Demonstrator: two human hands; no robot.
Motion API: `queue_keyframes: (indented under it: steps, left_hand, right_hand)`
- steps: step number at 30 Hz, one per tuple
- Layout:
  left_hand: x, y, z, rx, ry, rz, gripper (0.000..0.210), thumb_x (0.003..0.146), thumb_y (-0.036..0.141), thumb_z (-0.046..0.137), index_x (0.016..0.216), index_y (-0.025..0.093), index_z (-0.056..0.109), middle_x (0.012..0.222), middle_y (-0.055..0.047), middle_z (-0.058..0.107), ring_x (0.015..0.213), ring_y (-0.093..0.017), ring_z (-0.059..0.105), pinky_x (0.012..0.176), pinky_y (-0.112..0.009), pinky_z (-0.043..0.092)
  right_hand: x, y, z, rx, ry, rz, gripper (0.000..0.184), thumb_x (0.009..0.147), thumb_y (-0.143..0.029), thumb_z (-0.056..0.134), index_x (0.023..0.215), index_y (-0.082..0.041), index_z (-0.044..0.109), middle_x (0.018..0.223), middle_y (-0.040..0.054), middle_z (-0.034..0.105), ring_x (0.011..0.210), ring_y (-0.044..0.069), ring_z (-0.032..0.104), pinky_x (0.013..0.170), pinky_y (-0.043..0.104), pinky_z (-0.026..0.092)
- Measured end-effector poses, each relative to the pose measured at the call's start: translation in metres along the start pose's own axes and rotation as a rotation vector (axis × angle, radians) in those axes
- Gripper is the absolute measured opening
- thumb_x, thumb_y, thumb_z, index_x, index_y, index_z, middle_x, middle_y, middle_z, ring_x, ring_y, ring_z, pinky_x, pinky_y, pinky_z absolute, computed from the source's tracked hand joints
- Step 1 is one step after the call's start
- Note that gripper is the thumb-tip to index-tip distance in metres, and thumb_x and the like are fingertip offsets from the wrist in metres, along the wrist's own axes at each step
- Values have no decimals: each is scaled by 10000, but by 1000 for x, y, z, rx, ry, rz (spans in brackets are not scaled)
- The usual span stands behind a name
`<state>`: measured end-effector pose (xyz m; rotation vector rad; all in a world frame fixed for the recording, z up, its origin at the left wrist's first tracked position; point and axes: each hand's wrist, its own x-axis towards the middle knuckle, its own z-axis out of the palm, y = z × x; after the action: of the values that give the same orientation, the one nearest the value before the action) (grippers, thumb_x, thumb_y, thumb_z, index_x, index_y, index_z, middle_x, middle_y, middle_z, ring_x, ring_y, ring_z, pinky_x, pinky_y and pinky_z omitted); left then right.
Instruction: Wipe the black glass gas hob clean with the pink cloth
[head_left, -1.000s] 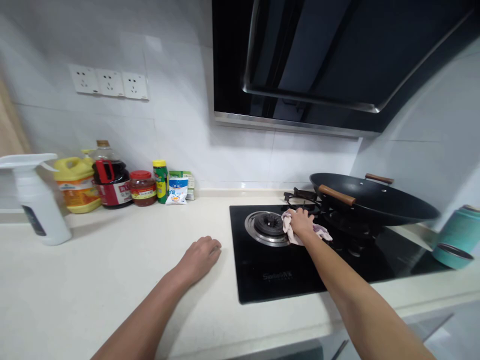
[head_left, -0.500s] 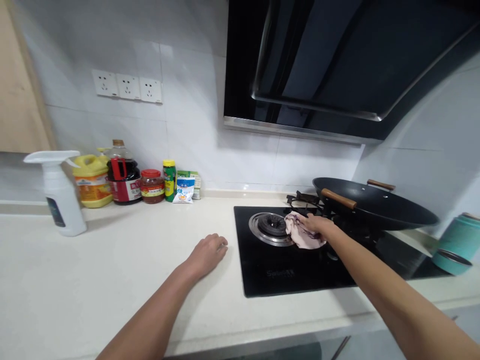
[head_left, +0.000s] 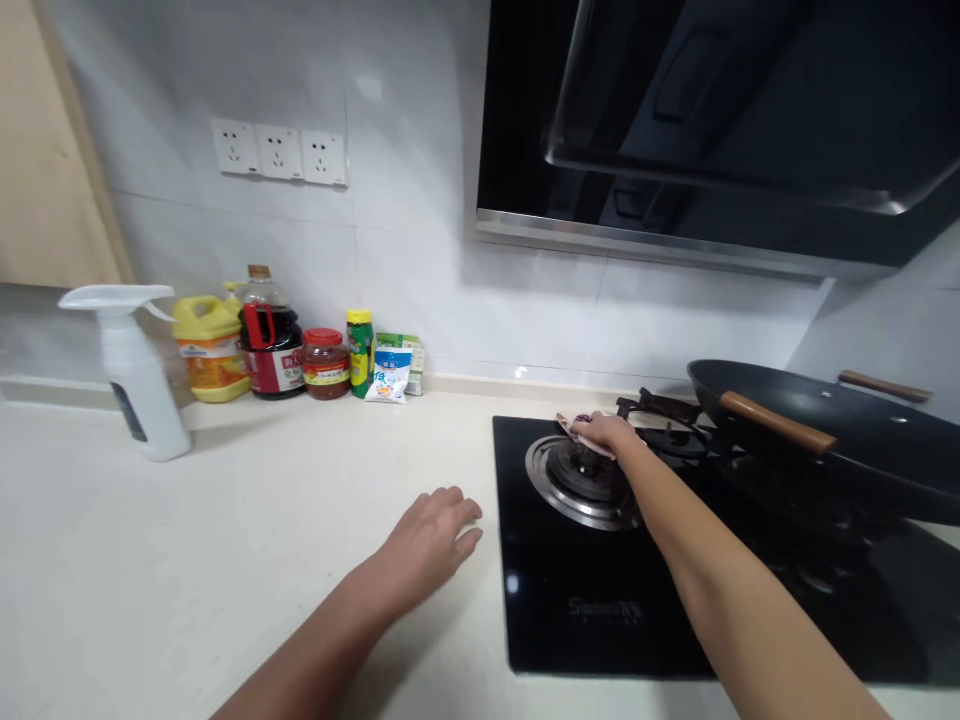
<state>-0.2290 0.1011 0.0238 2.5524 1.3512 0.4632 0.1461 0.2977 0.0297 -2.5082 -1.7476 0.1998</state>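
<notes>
My right hand point(head_left: 606, 432) is closed on a pale pink cloth point(head_left: 568, 424) at the back of the left burner point(head_left: 592, 480). Most of the cloth is hidden beneath the fingers and behind the wrist. Around the burner runs a shiny metal ring, set in the black glass stove point(head_left: 555, 590). My left hand point(head_left: 435, 540) holds nothing; it is over the white countertop point(head_left: 247, 560) just left of the stove, palm down, with thumb and fingers apart.
A black wok point(head_left: 795, 395) with wooden handles rests over the right burner, beside a loose pan support point(head_left: 664, 415). Along the wall stand a white spray bottle point(head_left: 142, 380), a yellow jug point(head_left: 212, 350), a dark sauce bottle point(head_left: 271, 345), jars and packets. The range hood point(head_left: 675, 120) hangs above.
My right hand has carried the cloth from the burner's right side to its back edge. The left hand's fingers have spread, and the view has turned and come closer.
</notes>
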Motion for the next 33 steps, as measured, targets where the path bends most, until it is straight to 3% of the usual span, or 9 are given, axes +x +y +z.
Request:
queue_keyframes:
  steps: [4,8,11,16,19,24,28,31,33]
  left_hand:
    - [2,-5,4,77,14,8,323,997,285,392,1089,220,695,1078,-85,660,1000,-234,619,936,-394,460]
    - [4,-13,9,85,20,6,302,989,291,414,1091,230,691,1092,-90,667,1009,-244,626,930,-391,460]
    - [6,-18,11,67,48,10,310,984,314,422,1104,234,696,1102,-96,675,1021,-256,626,932,-394,457]
    - [11,-25,10,-5,106,-23,299,954,319,465,1070,217,722,1097,-97,687,1034,-259,634,941,-379,466]
    - [13,-30,8,-32,156,-49,305,952,328,469,1057,208,729,1093,-97,695,1020,-246,648,941,-354,475]
    - [16,-37,8,-52,200,-74,325,943,339,456,1046,191,725,1100,-104,708,1023,-239,658,933,-344,489]
    - [18,-39,10,-61,204,-60,330,924,341,452,1022,182,724,1072,-106,720,999,-239,663,916,-348,498]
    - [18,-40,11,-59,194,-47,321,907,347,459,996,187,722,1042,-100,727,982,-239,663,896,-346,502]
    - [18,-40,10,-59,188,-40,329,905,363,454,994,188,718,1050,-100,728,988,-243,662,894,-349,501]
  right_hand:
    - [5,-48,11,2,-7,-100,881,809,-763,500,1502,-220,455,1488,239,460,1299,430,533,1002,532,447]
    - [-16,-91,20,-12,-4,-242,914,788,-866,454,1497,-289,447,1529,204,400,1375,446,433,1053,588,378]
    - [-45,-107,24,-29,-2,-344,927,787,-897,440,1502,-308,431,1559,188,363,1410,451,367,1071,611,337]
    - [-108,-112,26,-36,-27,-555,846,826,-763,574,1518,-300,421,1566,163,361,1392,413,390,1092,524,339]
    - [-154,-102,28,-20,-47,-676,822,818,-699,648,1506,-295,450,1545,144,388,1389,380,394,1109,474,331]
    - [-239,-60,35,112,-38,-837,788,808,-755,637,1453,-317,519,1513,135,401,1391,384,365,1127,510,295]
    - [-291,-18,45,230,81,-841,587,830,-580,707,1347,-327,594,1397,93,489,1292,316,438,1091,463,339]
    - [-311,19,51,288,188,-796,407,831,-410,702,1220,-308,643,1281,63,555,1175,274,490,1043,430,379]
    - [-317,49,55,300,247,-735,383,812,-352,684,1187,-284,646,1224,67,581,1108,267,510,1000,422,405]
